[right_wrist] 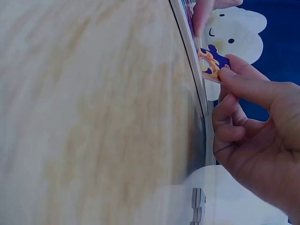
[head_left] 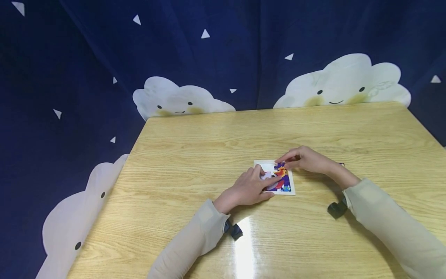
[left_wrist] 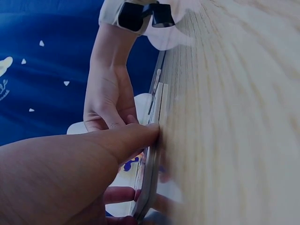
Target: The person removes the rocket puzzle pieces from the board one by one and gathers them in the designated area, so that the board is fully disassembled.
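Note:
A small jigsaw puzzle board [head_left: 292, 189] with a pale rim lies flat on the table, partly filled with purple, red and orange pieces. My left hand [head_left: 247, 188] rests over its left side, index finger stretched across the pieces. In the left wrist view the left thumb [left_wrist: 140, 136] touches the board's near edge. My right hand [head_left: 311, 159] is at the board's far right corner. Between thumb and index finger it pinches a purple jigsaw piece [right_wrist: 213, 63] with a yellow-orange flame pattern, tilted close above the board. The left hand covers part of the picture.
The light wooden table [head_left: 184, 155] extends around the board. A small stack of pieces [right_wrist: 198, 206] stands to the right, mostly hidden behind the right wrist in the head view. A dark blue curtain [head_left: 230, 58] with smiling clouds hangs behind the table.

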`<state>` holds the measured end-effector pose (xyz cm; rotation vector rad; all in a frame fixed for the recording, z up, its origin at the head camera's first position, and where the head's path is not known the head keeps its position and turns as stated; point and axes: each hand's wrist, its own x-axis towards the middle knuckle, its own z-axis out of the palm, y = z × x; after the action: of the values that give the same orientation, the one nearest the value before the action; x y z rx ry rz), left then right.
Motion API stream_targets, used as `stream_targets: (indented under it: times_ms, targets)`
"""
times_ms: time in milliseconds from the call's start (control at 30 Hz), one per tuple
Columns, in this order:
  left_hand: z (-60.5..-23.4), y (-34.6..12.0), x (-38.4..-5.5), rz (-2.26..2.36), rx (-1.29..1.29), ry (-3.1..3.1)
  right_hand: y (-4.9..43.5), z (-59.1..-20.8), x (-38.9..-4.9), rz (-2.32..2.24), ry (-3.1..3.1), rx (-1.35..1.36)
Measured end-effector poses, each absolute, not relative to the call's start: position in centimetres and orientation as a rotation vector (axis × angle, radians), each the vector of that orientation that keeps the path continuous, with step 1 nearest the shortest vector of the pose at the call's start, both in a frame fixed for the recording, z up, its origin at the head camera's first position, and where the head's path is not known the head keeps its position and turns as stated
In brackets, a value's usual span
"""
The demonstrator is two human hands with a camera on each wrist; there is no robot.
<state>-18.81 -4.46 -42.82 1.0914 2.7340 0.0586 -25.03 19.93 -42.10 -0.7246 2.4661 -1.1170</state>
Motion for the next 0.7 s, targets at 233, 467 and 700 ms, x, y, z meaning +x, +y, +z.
stream_targets:
  times_ms: [233,467,700]
  targets:
    - [-42.94,-4.46,-18.92,0.053,1.099,2.733,20.07,-42.06,-24.56,-1.147,2.478,-0.753]
    - [-42.75,-4.45,-18.9,0.048,1.086,2.719,19.91,-42.71,-24.89,-1.113,2.544,-0.756]
    - [-42.61,-4.37,-18.86,0.04,1.069,2.709,19.77,-42.96,-25.33,-1.128,2.495,-0.651]
